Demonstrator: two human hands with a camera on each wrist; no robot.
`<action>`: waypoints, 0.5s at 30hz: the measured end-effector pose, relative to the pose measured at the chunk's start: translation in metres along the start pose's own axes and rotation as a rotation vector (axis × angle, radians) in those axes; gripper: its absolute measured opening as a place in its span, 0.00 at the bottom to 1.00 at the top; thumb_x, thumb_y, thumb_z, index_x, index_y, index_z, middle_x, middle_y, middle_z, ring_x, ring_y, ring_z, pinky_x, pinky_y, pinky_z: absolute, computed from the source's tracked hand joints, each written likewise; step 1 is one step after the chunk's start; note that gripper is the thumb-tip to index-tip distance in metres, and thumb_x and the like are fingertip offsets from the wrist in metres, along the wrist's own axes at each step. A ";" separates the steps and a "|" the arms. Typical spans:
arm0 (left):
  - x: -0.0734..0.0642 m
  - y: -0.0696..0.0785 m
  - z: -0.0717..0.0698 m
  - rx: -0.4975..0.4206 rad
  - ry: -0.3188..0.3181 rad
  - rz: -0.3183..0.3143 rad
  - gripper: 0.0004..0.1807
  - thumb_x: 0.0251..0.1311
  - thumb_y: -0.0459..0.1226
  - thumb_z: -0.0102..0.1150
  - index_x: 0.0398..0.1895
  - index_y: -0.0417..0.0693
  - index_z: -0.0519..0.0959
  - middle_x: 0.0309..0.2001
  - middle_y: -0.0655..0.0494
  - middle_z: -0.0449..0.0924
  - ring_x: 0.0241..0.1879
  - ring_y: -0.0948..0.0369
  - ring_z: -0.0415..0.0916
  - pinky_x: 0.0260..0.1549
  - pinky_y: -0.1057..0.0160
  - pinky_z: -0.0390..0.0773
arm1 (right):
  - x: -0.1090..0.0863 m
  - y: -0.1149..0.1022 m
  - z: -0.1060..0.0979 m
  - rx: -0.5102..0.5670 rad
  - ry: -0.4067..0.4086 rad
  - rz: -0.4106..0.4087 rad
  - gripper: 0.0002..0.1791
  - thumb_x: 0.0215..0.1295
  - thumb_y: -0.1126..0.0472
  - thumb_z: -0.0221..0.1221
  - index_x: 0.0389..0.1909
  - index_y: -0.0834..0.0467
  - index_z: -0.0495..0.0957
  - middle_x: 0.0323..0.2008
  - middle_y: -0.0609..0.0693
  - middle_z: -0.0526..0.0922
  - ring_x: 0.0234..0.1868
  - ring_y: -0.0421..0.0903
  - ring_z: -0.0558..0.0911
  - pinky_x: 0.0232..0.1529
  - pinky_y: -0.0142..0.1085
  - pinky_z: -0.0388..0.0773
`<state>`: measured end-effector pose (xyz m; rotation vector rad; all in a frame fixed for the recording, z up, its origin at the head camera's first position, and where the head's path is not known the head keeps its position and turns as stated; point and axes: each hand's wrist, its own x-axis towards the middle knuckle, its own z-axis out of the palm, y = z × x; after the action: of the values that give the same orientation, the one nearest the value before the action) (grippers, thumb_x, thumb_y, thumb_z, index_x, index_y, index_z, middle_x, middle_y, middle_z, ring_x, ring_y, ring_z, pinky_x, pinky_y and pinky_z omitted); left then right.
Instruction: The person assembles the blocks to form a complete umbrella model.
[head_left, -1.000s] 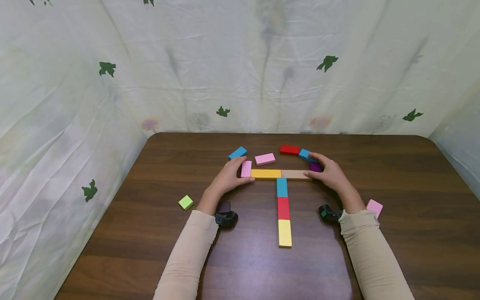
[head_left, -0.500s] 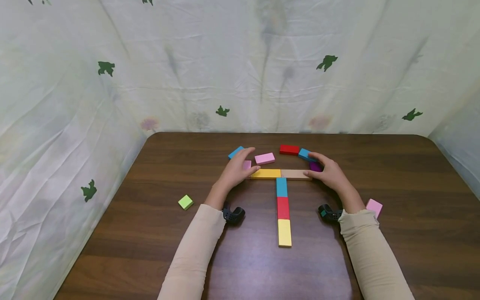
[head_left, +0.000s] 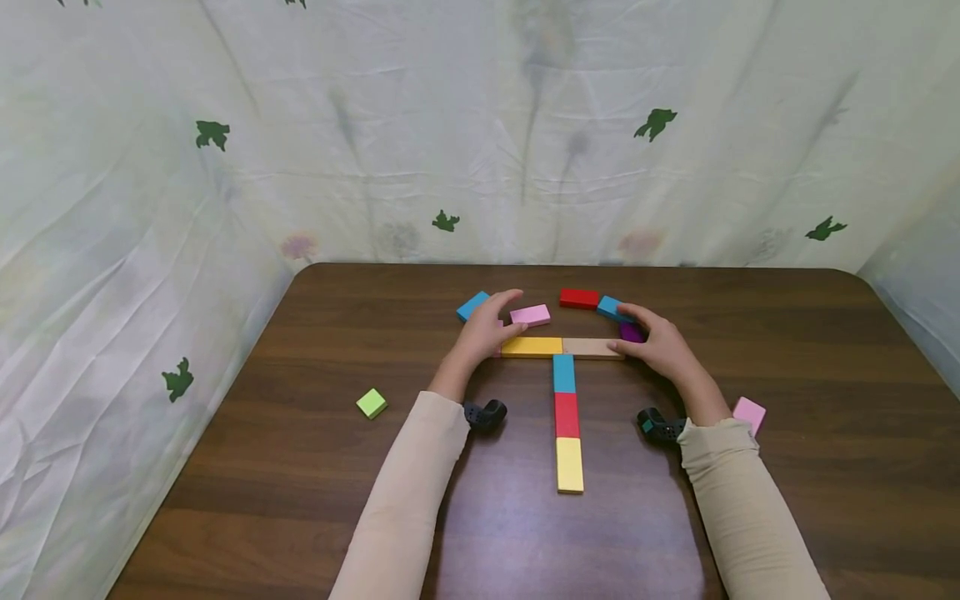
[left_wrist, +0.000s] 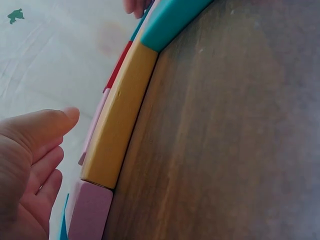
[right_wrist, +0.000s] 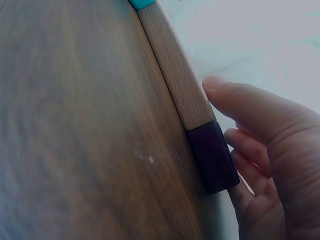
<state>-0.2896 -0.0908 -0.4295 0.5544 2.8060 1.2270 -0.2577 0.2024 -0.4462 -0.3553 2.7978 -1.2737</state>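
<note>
My left hand point(head_left: 483, 329) hovers over the left end of a row of blocks, thumb and fingers apart with nothing between them. Beneath it a pink block point(left_wrist: 90, 210) is mostly hidden in the head view. The row continues with an orange-yellow block point(head_left: 531, 347) and a plain wooden block point(head_left: 591, 348). A purple block point(right_wrist: 214, 157) adjoins the wooden one. Around that right end my right hand point(head_left: 660, 350) is spread, its thumb close to the wooden block and its fingers behind the purple one; contact is unclear. Behind the row lies another pink block point(head_left: 530, 315), near my left fingertips.
A blue block point(head_left: 563, 373), a red block point(head_left: 566, 415) and a yellow block point(head_left: 569, 464) run toward me from the row's middle. Farther back are two blue blocks point(head_left: 472, 306) and a red one point(head_left: 580, 298). A green block point(head_left: 371, 404) lies left, a pink one point(head_left: 748, 414) right.
My left hand has left the pink block at the row's left end and shifted right and away from me. My right hand has stayed in place, and the blocks look unmoved.
</note>
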 end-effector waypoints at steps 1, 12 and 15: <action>0.001 0.000 0.000 -0.006 -0.003 -0.006 0.30 0.54 0.39 0.61 0.61 0.46 0.66 0.58 0.53 0.67 0.58 0.59 0.61 0.55 0.62 0.62 | 0.000 0.000 0.000 0.000 0.000 0.000 0.41 0.52 0.46 0.63 0.64 0.58 0.60 0.62 0.60 0.61 0.62 0.58 0.58 0.58 0.53 0.54; 0.009 -0.007 0.006 -0.024 -0.012 -0.045 0.26 0.54 0.36 0.61 0.58 0.45 0.69 0.55 0.54 0.71 0.55 0.61 0.65 0.55 0.63 0.63 | 0.000 0.001 0.000 -0.004 0.003 -0.006 0.41 0.51 0.45 0.63 0.64 0.58 0.60 0.62 0.60 0.62 0.62 0.58 0.59 0.58 0.53 0.55; 0.010 -0.007 0.007 -0.013 -0.009 -0.047 0.25 0.54 0.35 0.61 0.57 0.45 0.70 0.54 0.54 0.72 0.54 0.61 0.66 0.54 0.63 0.63 | 0.000 0.001 0.000 -0.007 0.004 -0.008 0.41 0.52 0.45 0.63 0.64 0.58 0.60 0.62 0.60 0.62 0.62 0.58 0.59 0.58 0.53 0.55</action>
<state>-0.3002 -0.0870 -0.4387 0.4887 2.7851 1.2296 -0.2584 0.2029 -0.4468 -0.3654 2.8072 -1.2683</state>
